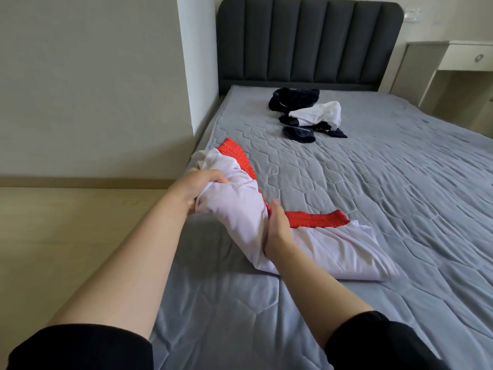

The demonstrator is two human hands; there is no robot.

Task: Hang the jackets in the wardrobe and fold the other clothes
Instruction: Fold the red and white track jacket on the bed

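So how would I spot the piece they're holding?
Start at the grey bed with the dark padded headboard. Near its left edge, the left hand and right hand hold a white garment. Only it has a red elastic band; the other heap, by the headboard, is navy and white.

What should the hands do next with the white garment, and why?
Probably pull the left hand away to spread the white garment with red band flat on the grey quilted bed: its fabric is bunched in that hand, while the right hand holds its middle.
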